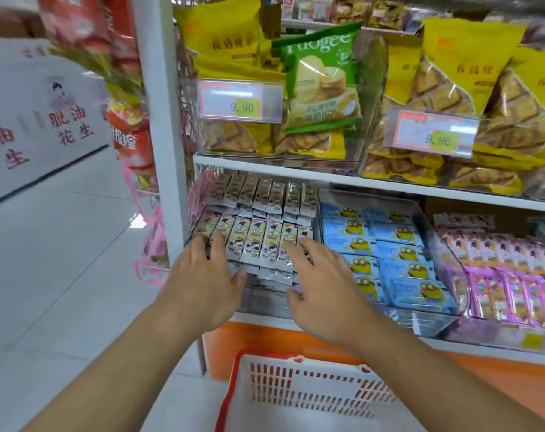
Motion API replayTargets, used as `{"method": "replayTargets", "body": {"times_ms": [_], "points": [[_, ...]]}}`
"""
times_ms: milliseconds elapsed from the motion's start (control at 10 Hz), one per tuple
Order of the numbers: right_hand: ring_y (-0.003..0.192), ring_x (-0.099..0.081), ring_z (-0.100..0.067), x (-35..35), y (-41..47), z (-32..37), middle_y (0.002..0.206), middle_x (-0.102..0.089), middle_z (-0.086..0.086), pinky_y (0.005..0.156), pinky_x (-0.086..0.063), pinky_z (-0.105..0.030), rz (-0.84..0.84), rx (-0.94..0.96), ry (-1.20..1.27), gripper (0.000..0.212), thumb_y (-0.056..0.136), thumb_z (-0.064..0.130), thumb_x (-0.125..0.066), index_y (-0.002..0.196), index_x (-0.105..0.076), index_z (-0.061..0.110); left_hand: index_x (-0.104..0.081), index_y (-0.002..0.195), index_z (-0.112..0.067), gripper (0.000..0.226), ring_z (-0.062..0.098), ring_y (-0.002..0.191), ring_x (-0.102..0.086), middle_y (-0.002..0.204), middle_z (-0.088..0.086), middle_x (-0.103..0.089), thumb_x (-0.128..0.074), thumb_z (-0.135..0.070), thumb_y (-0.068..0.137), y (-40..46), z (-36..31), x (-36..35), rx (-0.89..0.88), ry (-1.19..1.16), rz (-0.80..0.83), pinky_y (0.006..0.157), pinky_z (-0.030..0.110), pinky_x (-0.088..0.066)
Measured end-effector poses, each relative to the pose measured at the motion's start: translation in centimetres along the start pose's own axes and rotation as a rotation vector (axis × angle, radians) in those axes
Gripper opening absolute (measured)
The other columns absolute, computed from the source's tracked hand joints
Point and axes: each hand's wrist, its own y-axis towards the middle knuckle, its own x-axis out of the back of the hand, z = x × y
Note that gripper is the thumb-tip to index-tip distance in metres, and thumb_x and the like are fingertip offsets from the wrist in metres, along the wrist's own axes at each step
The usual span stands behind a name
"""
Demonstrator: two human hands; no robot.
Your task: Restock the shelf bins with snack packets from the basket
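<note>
A white basket (296,391) with a red rim sits nearest, low in view. Above it, the left hand (202,285) and right hand (324,291) lie flat, fingers straight, on the front row of white packets (258,241) in the left bin (265,302). Beyond, blue packets (396,260) fill the neighbouring bin.

Two hands (202,285) — one basket (299,391)
</note>
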Motion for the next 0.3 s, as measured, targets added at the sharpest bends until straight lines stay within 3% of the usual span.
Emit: {"method": "replayTargets", "body": {"times_ms": [100,300], "points": [[0.154,-0.011,-0.021,-0.07,-0.03,0.05,0.165,-0.018,0.0,0.126,-0.01,-0.039,-0.012,0.012,-0.011,0.071,0.102,0.04,-0.051,0.164,-0.018,0.027,0.0,0.161,-0.015,0.082,0.035,0.152,-0.015,0.162,0.016,-0.018,-0.039,-0.057,0.102,0.11,0.02,-0.19,-0.024,-0.002,-0.031,0.124,0.047,-0.021],[0.154,-0.011,-0.02,-0.22,-0.02,-0.39,0.165,-0.02,0.001,0.127,-0.011,-0.038,-0.061,0.012,0.027,0.071,0.099,0.036,-0.056,0.162,-0.023,0.027,-0.014,0.157,-0.017,0.074,0.031,0.149,-0.018,0.158,0.012,-0.023,-0.046,-0.052,0.1,-0.22,-0.83,-0.37,-0.056,0.004,-0.119,0.124,0.044,-0.023]]}}
